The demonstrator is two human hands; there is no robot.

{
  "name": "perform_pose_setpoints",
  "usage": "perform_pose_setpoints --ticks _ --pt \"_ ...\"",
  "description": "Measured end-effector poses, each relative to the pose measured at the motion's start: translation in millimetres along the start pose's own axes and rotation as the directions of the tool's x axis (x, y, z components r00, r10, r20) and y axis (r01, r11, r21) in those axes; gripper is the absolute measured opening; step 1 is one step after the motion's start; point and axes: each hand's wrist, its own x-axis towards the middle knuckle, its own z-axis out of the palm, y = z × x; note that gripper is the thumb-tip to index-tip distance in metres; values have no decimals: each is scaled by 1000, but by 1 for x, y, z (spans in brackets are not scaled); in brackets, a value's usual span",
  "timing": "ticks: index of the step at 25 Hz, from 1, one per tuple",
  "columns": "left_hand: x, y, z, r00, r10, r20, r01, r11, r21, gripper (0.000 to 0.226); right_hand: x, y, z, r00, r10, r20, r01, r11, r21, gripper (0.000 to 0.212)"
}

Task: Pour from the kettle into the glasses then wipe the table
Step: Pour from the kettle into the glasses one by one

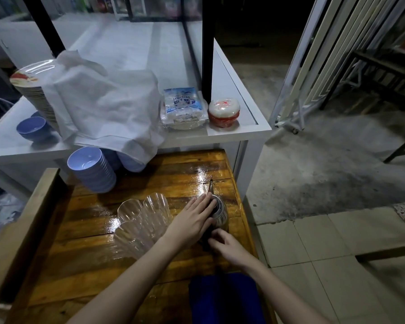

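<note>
With left hand (193, 219) flat on the kettle (219, 212) lid and right hand (227, 247) fingers curled at its handle, lift level toward the glasses (142, 218).

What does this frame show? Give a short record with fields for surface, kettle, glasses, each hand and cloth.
surface: wooden table, glossy
kettle: metal kettle upright, spout pointing away
glasses: three clear ribbed glasses clustered left of kettle
left hand: left hand flat on kettle lid
right hand: right hand, fingers at kettle handle
cloth: blue cloth at near edge
</note>
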Motion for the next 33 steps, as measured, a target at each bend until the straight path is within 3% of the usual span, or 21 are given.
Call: perform_pose_setpoints --ticks 2,6,9,14,18,25,33 --pt "-6 5 5 999 18 -42 -17 999 31 60 -13 3 -11 1000 -15 -11 15 999 -29 16" --pt "-20 26 20 992 79 -93 -73 995 70 60 -42 22 -31 993 -48 -104 44 998 -45 22" --pt "-26 44 27 996 61 -70 -60 998 15 63 -53 33 -31 972 -39 -231 56 996 70 23" --pt "-26 61 25 998 24 -56 -27 998 -56 63 -48 26 -20 872 72 -485 103 940 324 31" --pt "-26 66 16 998 -38 -43 33 993 -113 62 -45 8 -24 809 101 -579 161 910 383 33" --pt "-52 69 -3 982 -107 -155 78 981 -178 62 -56 -27 -21 829 -13 -559 233 917 324 29" --pt "-72 61 -34 936 -222 -272 118 929 -351 64 -51 -77 -21 850 -223 -477 301 949 95 33"
